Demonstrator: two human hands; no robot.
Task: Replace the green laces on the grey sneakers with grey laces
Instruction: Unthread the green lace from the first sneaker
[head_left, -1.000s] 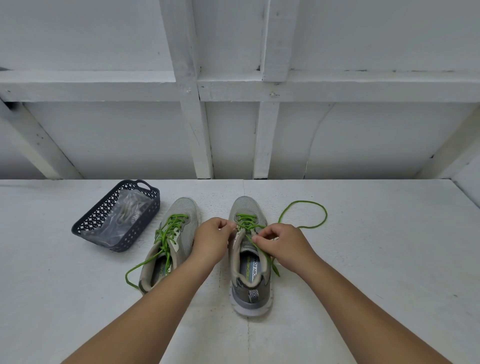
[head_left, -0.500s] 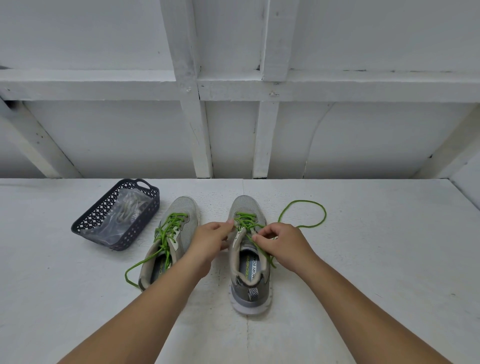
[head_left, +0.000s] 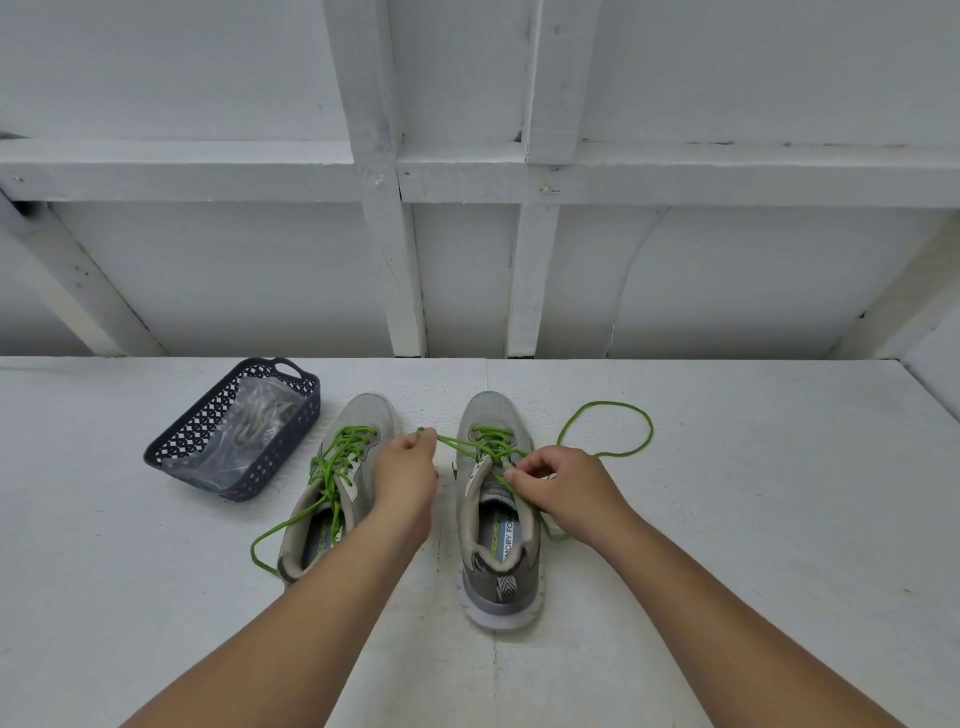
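Two grey sneakers stand side by side on the white table, toes pointing away from me. The left sneaker (head_left: 363, 421) carries a fully threaded green lace (head_left: 340, 462) whose ends trail toward me. The right sneaker (head_left: 496, 519) has its green lace (head_left: 618, 410) partly pulled out, with a long loop lying on the table to its right. My left hand (head_left: 405, 475) pinches a strand of that lace, drawn taut to the left of the shoe. My right hand (head_left: 563, 491) pinches the lace at the shoe's eyelets.
A dark perforated plastic basket (head_left: 182, 441) sits to the left of the shoes, holding a clear bag with greyish laces (head_left: 254, 421) inside. White wall panels and beams rise behind the table's far edge.
My left hand has moved left, away from the right sneaker, pulling a green strand out taut between the shoes. My right hand has stayed at the eyelets.
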